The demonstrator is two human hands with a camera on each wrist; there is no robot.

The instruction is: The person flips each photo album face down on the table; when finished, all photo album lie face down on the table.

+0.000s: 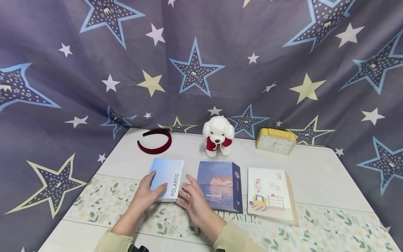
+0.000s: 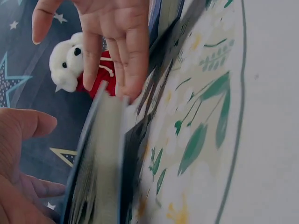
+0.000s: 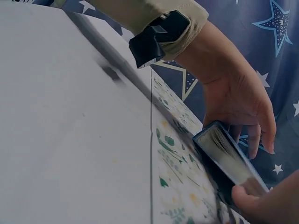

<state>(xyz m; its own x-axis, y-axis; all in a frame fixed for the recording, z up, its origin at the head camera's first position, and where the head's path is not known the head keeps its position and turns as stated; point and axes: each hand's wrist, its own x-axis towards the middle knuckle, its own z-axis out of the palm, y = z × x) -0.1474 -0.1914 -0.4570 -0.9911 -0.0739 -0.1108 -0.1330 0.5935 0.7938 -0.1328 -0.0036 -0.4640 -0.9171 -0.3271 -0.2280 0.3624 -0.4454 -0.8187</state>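
Observation:
A light-blue photo album (image 1: 168, 175) marked POLAROID lies on the table between both hands. At its left side is my left hand (image 1: 147, 190), its thumb reaching over the cover and fingers along the edge. My right hand (image 1: 196, 203) is by the album's right edge, fingers extended and fingertips close to it. In the left wrist view, the right fingers (image 2: 133, 60) point straight at the end of the album (image 2: 105, 158), whose page edges show. The right wrist view shows the left hand (image 3: 240, 105) arched beside the album's pages (image 3: 229, 156).
Right of the hands lie a dark-blue photo album (image 1: 217, 183) and a cream album (image 1: 269, 196) with a room drawing. Behind stand a dark-red headband (image 1: 154, 150), a white plush dog (image 1: 218, 134) and a yellow clock (image 1: 276, 141). A starry curtain (image 1: 201, 28) hangs behind the table.

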